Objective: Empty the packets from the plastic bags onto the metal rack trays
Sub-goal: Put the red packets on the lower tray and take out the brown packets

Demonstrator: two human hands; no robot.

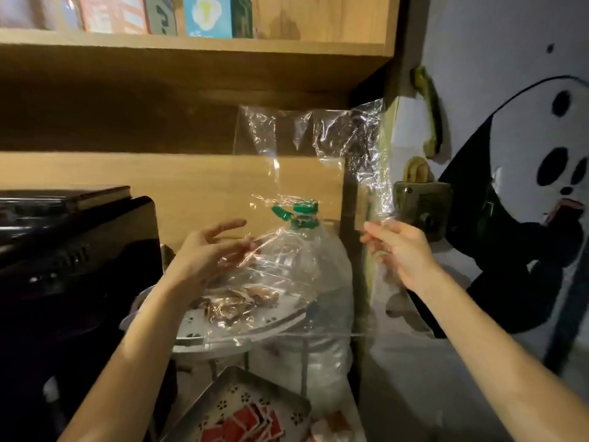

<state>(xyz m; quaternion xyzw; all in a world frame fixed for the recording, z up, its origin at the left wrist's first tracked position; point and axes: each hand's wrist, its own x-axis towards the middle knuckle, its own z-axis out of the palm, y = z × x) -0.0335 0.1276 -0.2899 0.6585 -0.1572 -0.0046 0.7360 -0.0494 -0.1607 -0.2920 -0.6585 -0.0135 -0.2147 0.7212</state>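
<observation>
Holding clear bag [287,173] w/ both hands, brown packets [236,304] blurred behind plastic

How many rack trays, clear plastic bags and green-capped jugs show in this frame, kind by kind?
Rack trays: 2, the upper tray with brown packets and the lower tray with red packets.
Clear plastic bags: 1, the bag held up between the left hand and the right hand.
Green-capped jugs: 1, the jug.
Total: 4.
</observation>
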